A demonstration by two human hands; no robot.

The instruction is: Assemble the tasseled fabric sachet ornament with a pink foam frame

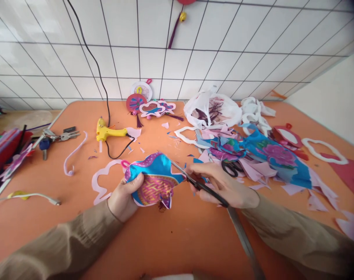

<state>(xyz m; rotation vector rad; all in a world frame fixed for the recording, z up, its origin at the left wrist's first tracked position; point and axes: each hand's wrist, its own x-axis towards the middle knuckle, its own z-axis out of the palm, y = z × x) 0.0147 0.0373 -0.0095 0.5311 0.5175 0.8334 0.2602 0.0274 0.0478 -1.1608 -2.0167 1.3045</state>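
In the middle of the head view my left hand (126,196) pinches a piece of patterned fabric (157,177), blue, pink and gold with a wavy outline. From the right, my right hand (223,184) grips black-handled scissors (204,189). The blades reach to the upper right edge of the fabric, where a narrow strip sticks out toward my right fingers. A pink loop (125,163) shows at the fabric's upper left. Behind my left hand lies a pale pink cloud-shaped frame (98,181), partly covered by the hand.
A yellow glue gun (111,133) with a black cord lies beyond my left hand. Keys (67,135) and a white cable (45,197) are on the left. Blue floral fabric (281,155) and pink scraps cover the right, near a white plastic bag (213,109). Finished-looking pendants (137,103) lie by the tiled wall.
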